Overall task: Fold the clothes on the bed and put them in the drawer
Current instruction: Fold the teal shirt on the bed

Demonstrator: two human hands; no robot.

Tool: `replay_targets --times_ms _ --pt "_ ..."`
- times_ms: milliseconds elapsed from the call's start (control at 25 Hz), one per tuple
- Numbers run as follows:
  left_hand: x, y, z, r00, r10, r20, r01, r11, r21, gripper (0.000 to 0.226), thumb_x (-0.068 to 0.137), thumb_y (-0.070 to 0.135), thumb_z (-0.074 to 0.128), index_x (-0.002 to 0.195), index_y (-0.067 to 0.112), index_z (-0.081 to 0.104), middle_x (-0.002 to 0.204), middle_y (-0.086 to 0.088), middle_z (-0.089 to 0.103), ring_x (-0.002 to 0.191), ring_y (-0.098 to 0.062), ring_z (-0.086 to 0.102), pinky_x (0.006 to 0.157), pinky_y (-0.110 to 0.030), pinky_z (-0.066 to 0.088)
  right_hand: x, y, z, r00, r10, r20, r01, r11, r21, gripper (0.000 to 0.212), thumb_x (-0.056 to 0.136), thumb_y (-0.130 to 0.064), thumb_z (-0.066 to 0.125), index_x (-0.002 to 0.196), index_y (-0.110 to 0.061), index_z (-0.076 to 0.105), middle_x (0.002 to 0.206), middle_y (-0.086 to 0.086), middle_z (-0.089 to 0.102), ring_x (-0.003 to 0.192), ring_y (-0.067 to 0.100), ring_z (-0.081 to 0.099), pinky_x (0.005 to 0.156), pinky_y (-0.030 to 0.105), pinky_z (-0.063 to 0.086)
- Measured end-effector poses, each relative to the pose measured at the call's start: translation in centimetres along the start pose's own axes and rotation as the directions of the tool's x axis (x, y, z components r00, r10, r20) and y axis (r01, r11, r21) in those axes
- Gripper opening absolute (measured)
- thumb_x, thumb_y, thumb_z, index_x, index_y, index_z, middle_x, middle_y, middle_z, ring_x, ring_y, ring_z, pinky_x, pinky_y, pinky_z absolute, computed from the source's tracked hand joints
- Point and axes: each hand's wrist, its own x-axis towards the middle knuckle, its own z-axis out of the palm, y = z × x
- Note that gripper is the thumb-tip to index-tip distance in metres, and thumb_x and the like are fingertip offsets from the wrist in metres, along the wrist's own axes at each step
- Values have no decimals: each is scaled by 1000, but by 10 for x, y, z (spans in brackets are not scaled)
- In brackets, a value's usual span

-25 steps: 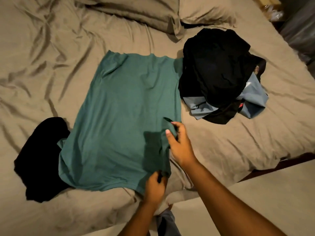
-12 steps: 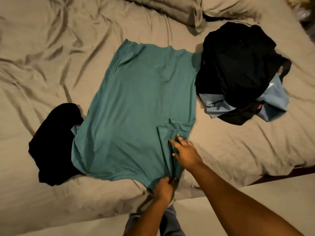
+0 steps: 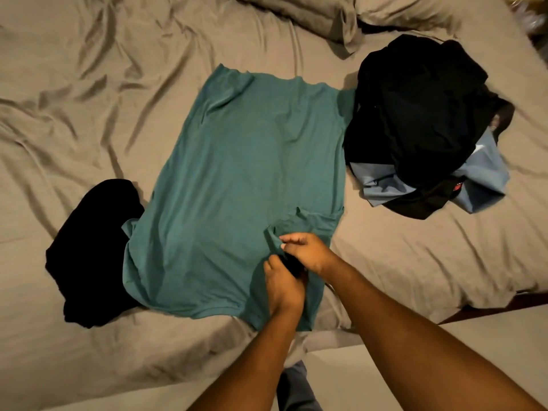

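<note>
— Where's the teal shirt (image 3: 237,173)?
— Spread flat on the bed (image 3: 74,84), mostly beyond and left of both hands. It's smooth except for a small tuck near its right edge.
— And the hands?
— The right hand (image 3: 310,252) pinches a raised fold of the teal cloth. The left hand (image 3: 283,287), just nearer, has its fingers curled into the same shirt.
— Anything else?
— A black garment (image 3: 89,253) lies left of the left hand, touching the shirt, and a black and pale-blue pile (image 3: 421,123) sits beyond the right hand
</note>
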Motion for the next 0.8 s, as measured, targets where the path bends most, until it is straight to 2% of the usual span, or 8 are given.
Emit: replay_targets --times_ms 80,120,200,280,400,560,680,800 --pt "8 1 0 995 -101 -20 100 994 -33 43 84 28 71 118 9 52 122 -15 56 111 -38 59 85 -43 47 0 -6 3 997 -18 76 11 995 96 30 98 7 50 122 2 67 91 6 72 72 -8 63 72 7 46" --pt "12 0 0 991 -128 -45 125 990 -60 38 86 27 70 115 9 54 120 -15 60 111 -38 60 85 -42 47 1 -5 2 998 -36 45 31 994 107 30 98 4 50 118 -2 70 86 3 72 69 -8 63 72 12 48" --pt "18 -5 -1 981 -154 -117 130 972 -197 21 90 21 67 105 8 61 108 -16 68 103 -37 64 81 -39 47 10 4 -7 974 -74 -213 58 995 -82 26 95 -9 56 112 -13 75 93 3 76 85 4 70 85 31 55" --pt "19 -8 -5 962 -214 -169 134 912 -388 14 94 14 61 102 2 64 98 -18 69 95 -36 65 75 -33 44 19 14 -26 918 -122 -377 -11 943 -333 30 94 -12 61 123 -15 70 120 11 71 110 27 66 100 35 50" --pt "19 -18 -10 947 -280 -157 151 821 -551 25 102 14 50 111 -4 65 105 -20 69 98 -35 64 82 -33 46 32 16 -46 939 -172 -299 6 875 -484 48 94 -8 61 142 -13 56 138 17 57 122 37 58 106 37 45" --pt "24 -23 -15 937 -330 -113 210 792 -573 46 98 43 49 107 2 68 103 -19 72 95 -38 66 85 -44 54 38 10 -45 971 -187 -150 54 780 -624 64 88 -20 76 147 -19 49 145 10 47 129 33 52 110 40 42" --pt "24 -12 -25 944 -297 -144 193 852 -488 26 95 34 64 101 10 58 95 -15 72 91 -36 67 75 -37 49 35 4 -36 967 -166 -192 2 761 -648 66 84 -26 80 142 -19 49 142 12 41 122 38 55 103 42 45" --pt "24 -9 -34 973 -122 -197 66 961 -267 33 88 41 71 108 21 54 93 -2 71 89 -31 68 71 -37 48 36 -3 -27 953 -159 -258 -43 772 -634 50 86 -19 73 131 -14 51 133 15 42 111 42 59 93 44 49"
